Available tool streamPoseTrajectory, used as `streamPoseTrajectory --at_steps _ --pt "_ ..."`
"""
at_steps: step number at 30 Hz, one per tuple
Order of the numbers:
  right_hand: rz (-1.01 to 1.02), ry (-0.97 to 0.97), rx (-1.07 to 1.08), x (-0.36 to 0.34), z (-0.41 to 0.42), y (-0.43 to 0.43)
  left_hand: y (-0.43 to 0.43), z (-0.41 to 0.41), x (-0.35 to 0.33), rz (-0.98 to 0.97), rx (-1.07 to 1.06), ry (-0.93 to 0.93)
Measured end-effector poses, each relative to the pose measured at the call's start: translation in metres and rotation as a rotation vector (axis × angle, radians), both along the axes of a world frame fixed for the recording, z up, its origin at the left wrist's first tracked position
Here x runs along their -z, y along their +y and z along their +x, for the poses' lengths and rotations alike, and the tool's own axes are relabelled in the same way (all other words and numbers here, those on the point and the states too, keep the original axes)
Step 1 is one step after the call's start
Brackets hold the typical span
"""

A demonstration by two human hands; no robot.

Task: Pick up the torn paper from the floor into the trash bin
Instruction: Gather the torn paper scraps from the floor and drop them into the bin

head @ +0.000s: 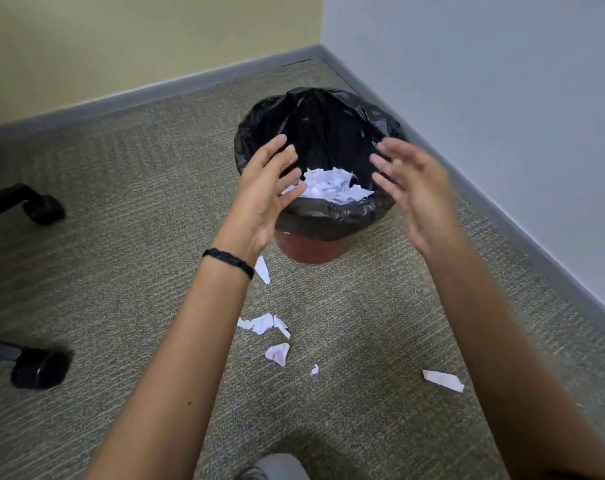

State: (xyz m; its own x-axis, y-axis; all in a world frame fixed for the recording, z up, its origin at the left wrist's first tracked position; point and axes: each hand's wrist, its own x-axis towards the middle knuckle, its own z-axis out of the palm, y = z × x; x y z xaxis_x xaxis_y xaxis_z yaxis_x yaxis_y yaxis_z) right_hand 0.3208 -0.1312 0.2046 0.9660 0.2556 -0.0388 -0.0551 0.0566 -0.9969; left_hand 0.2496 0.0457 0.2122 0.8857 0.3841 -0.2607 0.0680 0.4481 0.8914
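While your left hand and right hand hover apart, fingers spread and empty, above the trash bin, torn paper lies inside; further scraps lie on the carpet.

A cream-yellow wall fills the upper left of the frame and a pale grey-white wall the upper right; they meet in a corner at top centre. A grey baseboard runs along the foot of both. The floor is grey-green ribbed carpet. At the left edge stand two black chair casters, one upper and one lower. The light is soft and even.
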Motion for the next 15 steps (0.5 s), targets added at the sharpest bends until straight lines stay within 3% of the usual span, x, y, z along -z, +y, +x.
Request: streamPoseTrajectory --at_steps 2,5,11,13,15 --pt "-0.075 -0.114 0.139 0.027 -0.013 -0.033 0.002 -0.019 0.019 0.008 0.023 -0.098" --pt "-0.399 -0.142 0.245 0.105 -0.037 -0.088 -0.003 -0.045 0.059 0.006 0.094 -0.157" --pt "-1.019 0.175 0.081 0.250 -0.107 -0.182 -0.050 -0.079 0.174 0.432 0.489 0.169" --pt "-1.137 0.175 0.024 0.269 -0.130 -0.199 -0.061 -0.093 0.208 0.523 0.614 0.261" --pt "-1.244 0.117 -0.018 0.282 -0.144 -0.208 -0.067 -0.107 0.241 0.747 0.707 0.324"
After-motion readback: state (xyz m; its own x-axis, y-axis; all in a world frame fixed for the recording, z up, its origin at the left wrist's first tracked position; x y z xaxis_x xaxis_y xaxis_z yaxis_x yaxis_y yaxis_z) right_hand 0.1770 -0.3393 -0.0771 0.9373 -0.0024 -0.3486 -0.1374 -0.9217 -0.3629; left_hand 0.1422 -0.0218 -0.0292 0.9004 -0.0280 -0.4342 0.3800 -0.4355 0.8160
